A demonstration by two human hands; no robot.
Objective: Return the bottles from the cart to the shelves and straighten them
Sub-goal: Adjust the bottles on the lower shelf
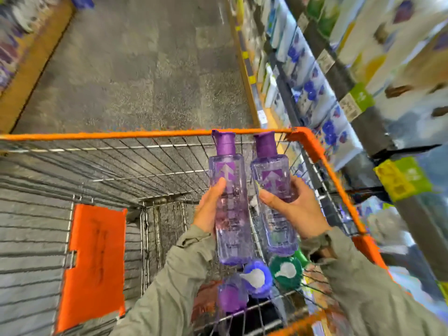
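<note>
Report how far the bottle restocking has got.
Done: nothing here confirms any bottle shelved yet. In hand: the left hand grips the left purple bottle, the right hand the right purple bottle, both above the cart. Left: shelving these on the shelves, plus the purple-capped bottle, blue-capped bottle and green-capped bottle in the cart.

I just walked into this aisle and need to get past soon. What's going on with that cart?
A person stands over an orange-rimmed wire cart, holding two clear purple bottles above it: the left bottle in the left hand, the right bottle in the right hand. More bottles sit in the cart below, showing a purple cap, a blue cap and a green cap. The stocked shelves run along the right; neither held bottle has reached them yet.
</note>
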